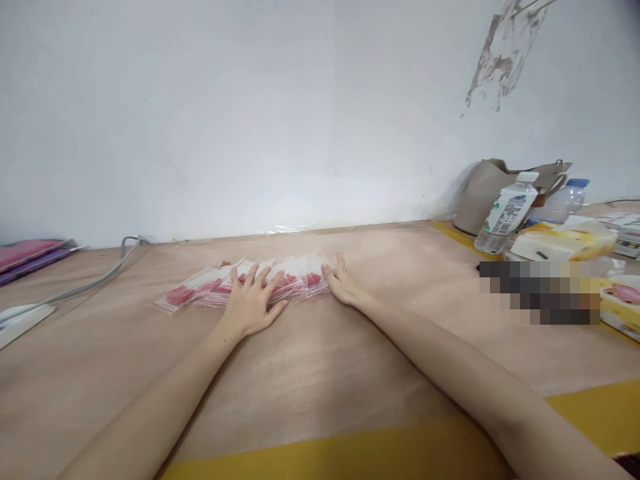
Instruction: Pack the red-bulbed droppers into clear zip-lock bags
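Observation:
A fanned row of clear plastic packets (200, 288) with red and white contents lies near the back of the wooden tabletop (310, 373); what is inside them is too small to tell. My left hand (251, 303) rests palm down on the packets, its fingers spread over their middle. At the row's right end my right hand (343, 283) stands on its side, fingers apart, touching or very close to the last packets. Neither hand grips anything. The left fingers cover part of the row.
A white wall (225, 120) rises behind. Pink and purple folders (35, 257) and a grey cable (95, 280) lie left. On the right are a beige bag (477, 193), a white-capped bottle (507, 213), a blue-capped bottle (570, 200) and a yellow-white tissue pack (563, 243). Yellow tape (320, 460) edges the front.

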`<state>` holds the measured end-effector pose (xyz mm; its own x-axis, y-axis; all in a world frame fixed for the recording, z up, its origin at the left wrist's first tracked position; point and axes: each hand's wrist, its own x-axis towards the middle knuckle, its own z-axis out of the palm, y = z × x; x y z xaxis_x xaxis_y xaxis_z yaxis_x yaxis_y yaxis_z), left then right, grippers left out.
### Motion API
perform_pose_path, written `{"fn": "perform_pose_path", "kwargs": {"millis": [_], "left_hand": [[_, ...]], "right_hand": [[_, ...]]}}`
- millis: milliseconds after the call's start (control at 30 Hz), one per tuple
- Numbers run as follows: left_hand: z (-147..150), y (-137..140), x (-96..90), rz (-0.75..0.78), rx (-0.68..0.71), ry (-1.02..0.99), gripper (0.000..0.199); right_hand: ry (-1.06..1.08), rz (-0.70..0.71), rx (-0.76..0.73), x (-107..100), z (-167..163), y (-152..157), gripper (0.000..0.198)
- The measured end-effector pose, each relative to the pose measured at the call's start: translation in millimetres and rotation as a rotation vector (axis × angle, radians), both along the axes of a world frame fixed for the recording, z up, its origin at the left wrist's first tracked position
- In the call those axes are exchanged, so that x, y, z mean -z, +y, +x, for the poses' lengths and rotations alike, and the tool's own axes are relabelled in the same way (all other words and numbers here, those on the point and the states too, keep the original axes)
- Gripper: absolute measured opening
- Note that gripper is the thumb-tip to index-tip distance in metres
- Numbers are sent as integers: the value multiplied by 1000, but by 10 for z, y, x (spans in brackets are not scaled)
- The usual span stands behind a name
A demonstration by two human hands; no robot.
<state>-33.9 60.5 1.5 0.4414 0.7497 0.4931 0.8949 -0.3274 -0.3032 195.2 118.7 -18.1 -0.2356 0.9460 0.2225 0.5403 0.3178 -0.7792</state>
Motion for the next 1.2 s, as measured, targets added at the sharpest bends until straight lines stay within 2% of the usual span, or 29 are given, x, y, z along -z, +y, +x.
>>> {"fn": "perform_pose_path", "kwargs": {"millis": [133,267,367,500,700,867,967,1067,1133,1200], "left_hand": [[309,-84,-22,27,244,13,49],[632,10,-36,-56,347,82,41],[707,141,-35,-85,308,91,33],[631,191,-34,-64,230,4,27],[411,40,-71,-62,233,78,30],[361,-111,-104,-37,160,95,30],[485,-134,-131,-10,248,29,20],[643,-70,-133,-105,391,1,26],[708,-11,-105,-188,367,-19,30],[723,27,-62,-218,292,-55,33]], "right_hand": [[-189,118,-94,78,407,-47,66],[-363,250,-73,137,662,-82,56],[-388,312,-110,142,764,-88,45],[-369,277,-145,126,847,-88,41],[-427,189,-212,89,810,-86,44],[-478,180,-250,57,650,-85,46],[-442,252,-230,47,618,-124,47],[-340,408,-203,30,645,-203,49],[-297,471,-214,20,669,-252,49],[-261,469,-218,18,684,-280,46]]}}
